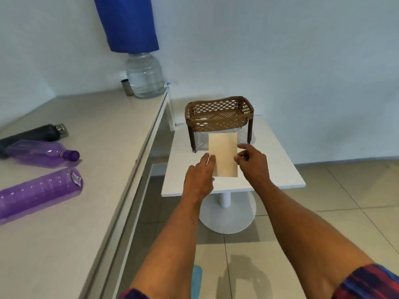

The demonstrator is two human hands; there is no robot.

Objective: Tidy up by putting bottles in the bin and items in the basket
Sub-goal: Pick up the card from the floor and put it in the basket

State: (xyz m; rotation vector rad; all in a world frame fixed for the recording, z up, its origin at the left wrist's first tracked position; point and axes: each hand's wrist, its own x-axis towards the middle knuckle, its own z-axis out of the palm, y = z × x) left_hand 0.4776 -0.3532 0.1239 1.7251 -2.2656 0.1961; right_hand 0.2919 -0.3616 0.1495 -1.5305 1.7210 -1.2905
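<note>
A beige flat card or envelope (223,154) is held above the small white table (280,169). My left hand (199,175) pinches its left edge and my right hand (251,162) pinches its right edge. Just behind it a brown perforated basket (218,114) stands on dark legs on the same table. On the long counter (86,158) to the left lie a black bottle (32,134) and two purple bottles, one (43,155) near the black one, the other (38,194) closer to me. No bin is in view.
A large clear water jug (144,75) under a blue cover (127,22) stands at the counter's far end beside a small metal cup (125,87). A gap of tiled floor separates counter and table. Something light blue (196,279) lies on the floor near me.
</note>
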